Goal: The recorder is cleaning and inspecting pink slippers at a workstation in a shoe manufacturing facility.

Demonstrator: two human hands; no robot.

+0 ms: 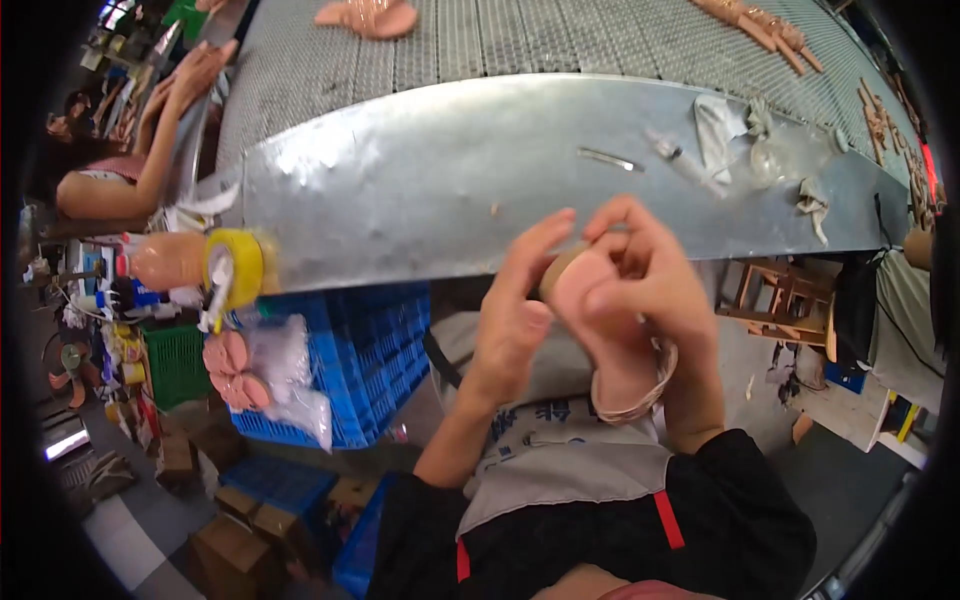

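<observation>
Overhead, the widest thing in view is the curved sheet-metal ledge (420, 190) that fronts a mesh conveyor belt (520, 35) — a flat shelf close above the lap. Scraps lie on it: a crumpled clear plastic bag (790, 155), a white rag (715, 125), a thin metal strip (608, 158). Flesh-coloured moulded parts (368, 17) sit further out on the belt.

Below the ledge on the person's left stands a blue plastic crate (350, 350), with clear bags of pink round pieces (235, 365) hanging against its side, near the left hand's side. A roll of yellow tape (235, 268) sits on a peach-coloured form at the ledge's corner. Another person's arms (165, 120) rest on the far left, well apart from the work.

Both hands meet just under the ledge's edge. The left hand (510, 320) is half open — thumb and fingers curl against the side of a pink rubbery piece (590, 290), bracing it, it seems, so it does not turn. The right hand (650, 275) closes over the top, fingertips pinching its rim; a tan disc shows at the piece's upper end. A band of clear loops (640, 390) hangs round the right wrist.

The ledge crowds the hands from above.
</observation>
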